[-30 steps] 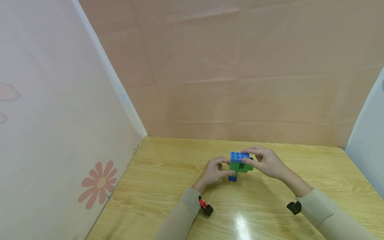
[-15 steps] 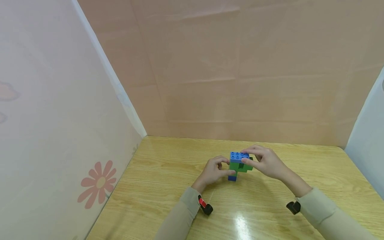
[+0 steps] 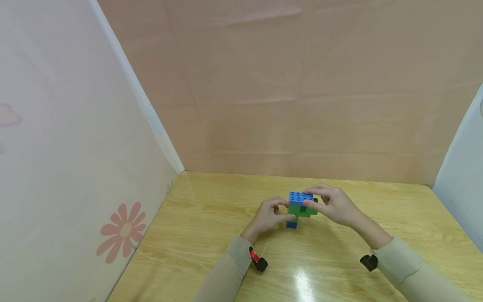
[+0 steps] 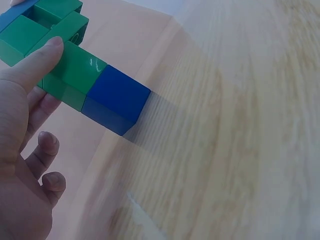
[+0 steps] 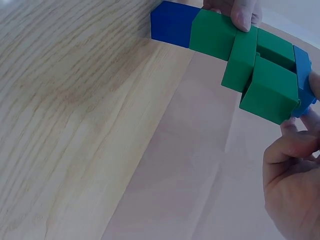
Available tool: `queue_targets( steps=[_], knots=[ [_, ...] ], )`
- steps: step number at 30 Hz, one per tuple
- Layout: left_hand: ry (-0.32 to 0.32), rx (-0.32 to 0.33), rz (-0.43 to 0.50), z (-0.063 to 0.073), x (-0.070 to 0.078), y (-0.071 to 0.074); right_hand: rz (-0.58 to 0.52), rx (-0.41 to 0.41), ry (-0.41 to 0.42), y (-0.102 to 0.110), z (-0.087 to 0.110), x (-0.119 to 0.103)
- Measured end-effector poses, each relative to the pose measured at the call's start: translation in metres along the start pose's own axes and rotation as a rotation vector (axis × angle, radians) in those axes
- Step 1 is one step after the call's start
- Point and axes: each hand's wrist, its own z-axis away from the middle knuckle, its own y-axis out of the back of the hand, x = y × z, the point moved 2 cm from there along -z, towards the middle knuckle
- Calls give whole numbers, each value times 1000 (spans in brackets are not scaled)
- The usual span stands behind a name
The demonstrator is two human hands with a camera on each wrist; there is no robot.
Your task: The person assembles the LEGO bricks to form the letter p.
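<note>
A stack of toy building bricks stands upright on the wooden table in the head view. Its foot is a dark blue brick (image 4: 119, 97). Above that come several green bricks (image 5: 215, 35), the upper ones jutting to the right with a gap between two of them. A lighter blue brick (image 3: 296, 196) with studs caps the stack. My left hand (image 3: 268, 215) pinches the green column between thumb and fingers. With thumb and fingers on opposite long sides, my right hand (image 3: 337, 204) grips the right part of the blue top brick.
The wooden table (image 3: 196, 218) meets a tan cloth wall (image 3: 249, 126) behind the bricks. A pale wall with a flower print (image 3: 126, 230) rises at the left. Black wrist devices (image 3: 369, 262) sit at both cuffs.
</note>
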Motion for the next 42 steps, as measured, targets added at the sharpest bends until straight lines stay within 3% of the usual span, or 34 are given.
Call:
queue_targets(
  steps=[11, 21, 32, 42],
  knots=[
    [-4, 3, -25, 2, 0, 0, -78, 33, -32, -2, 7, 5],
    [44, 24, -22, 8, -10, -1, -109, 12, -162, 0, 21, 14],
    [48, 31, -12, 9, -12, -1, -164, 7, -234, -7, 36, 23],
    [62, 10, -60, 9, -8, -1, -188, 12, -266, -8, 35, 31]
  ],
)
